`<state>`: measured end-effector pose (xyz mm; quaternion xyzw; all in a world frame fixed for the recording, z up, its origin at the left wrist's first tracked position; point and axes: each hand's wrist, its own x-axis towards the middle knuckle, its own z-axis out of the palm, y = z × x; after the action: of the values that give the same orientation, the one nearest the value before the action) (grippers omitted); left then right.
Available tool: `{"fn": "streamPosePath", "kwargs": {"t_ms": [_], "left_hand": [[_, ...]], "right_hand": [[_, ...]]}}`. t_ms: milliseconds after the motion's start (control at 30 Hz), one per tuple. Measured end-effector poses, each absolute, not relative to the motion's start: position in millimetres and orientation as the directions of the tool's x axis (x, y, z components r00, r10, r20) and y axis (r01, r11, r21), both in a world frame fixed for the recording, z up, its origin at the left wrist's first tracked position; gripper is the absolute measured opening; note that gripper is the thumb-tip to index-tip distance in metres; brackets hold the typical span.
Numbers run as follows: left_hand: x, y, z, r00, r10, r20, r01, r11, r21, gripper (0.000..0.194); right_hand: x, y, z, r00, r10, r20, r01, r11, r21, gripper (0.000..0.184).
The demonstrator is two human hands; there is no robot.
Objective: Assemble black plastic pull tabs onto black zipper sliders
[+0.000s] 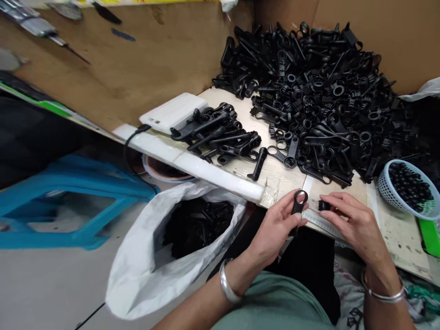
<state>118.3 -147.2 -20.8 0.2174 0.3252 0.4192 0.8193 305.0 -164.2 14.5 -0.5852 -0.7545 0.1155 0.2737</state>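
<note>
The left hand (pixel 273 224) has its fingers closed in a pinch, thumb against fingertips, around a black ring piece (pixel 298 207); its ring end points up toward one o'clock. The right hand (pixel 357 224) waits at three o'clock from it, thumb and fingertips brought together on a small black cap (pixel 323 205). Ring piece and cap are apart — a short gap lies between them, at the near edge of the table (pixel 283 181).

Taking the space between the hands as the centre, a big heap (pixel 319 105) of black parts spreads at twelve o'clock. A smaller pile (pixel 215 135) sits at ten o'clock, with one loose part (pixel 259 164) lying apart between it and the heap. Beyond the pile, also toward ten, is a white box (pixel 172 111) with a black cable (pixel 128 146) at its near corner; the pile's far end lies right beside it.

At three o'clock stands a pale blue basket (pixel 393 195) of round black beads (pixel 410 185). Between eight and nine o'clock, below the table edge, a white sack (pixel 134 266) gapes — black parts (pixel 199 224) inside. Farther out, at nine, is a blue stool (pixel 68 172).
</note>
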Motion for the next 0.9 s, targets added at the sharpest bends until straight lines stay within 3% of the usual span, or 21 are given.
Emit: {"fn": "streamPosePath", "kwargs": {"t_ms": [100, 233, 400, 567, 700, 833, 900], "left_hand": [[121.3, -147.5, -19.5, 0.424, 0.858, -0.289, -0.567, 0.501, 0.654, 0.052], [122.8, -148.4, -15.6, 0.437, 0.877, -0.203, -0.548, 0.438, 0.713, 0.050], [121.8, -151.6, -21.7, 0.431, 0.891, -0.144, -0.491, 0.365, 0.791, 0.052], [119.3, -153.7, -34.9, 0.404, 0.912, -0.070, -0.311, 0.209, 0.927, 0.054], [114.5, -148.3, -28.1, 0.449, 0.894, -0.008, -0.194, 0.106, 0.975, 0.048], [108.9, -146.5, -12.6, 0.451, 0.892, 0.022, -0.013, -0.018, 1.000, 0.029], [107.4, -150.1, -8.6, 0.469, 0.882, 0.032, 0.030, -0.052, 0.998, 0.030]], "right_hand": [[282.2, -164.2, 12.1, -0.119, 0.904, 0.411, 0.746, 0.355, -0.564, 0.021], [263.1, -159.9, 1.3, -0.125, 0.845, 0.520, 0.790, 0.402, -0.462, 0.022], [260.3, -159.7, -1.6, -0.156, 0.850, 0.503, 0.825, 0.392, -0.407, 0.021], [255.9, -165.7, 0.6, -0.154, 0.867, 0.475, 0.848, 0.363, -0.387, 0.025], [257.9, -170.3, 1.8, -0.074, 0.884, 0.461, 0.800, 0.329, -0.502, 0.026], [274.5, -176.2, 7.4, -0.051, 0.957, 0.287, 0.649, 0.250, -0.719, 0.024], [283.8, -179.7, 9.3, -0.034, 0.975, 0.218, 0.588, 0.196, -0.785, 0.028]]}}
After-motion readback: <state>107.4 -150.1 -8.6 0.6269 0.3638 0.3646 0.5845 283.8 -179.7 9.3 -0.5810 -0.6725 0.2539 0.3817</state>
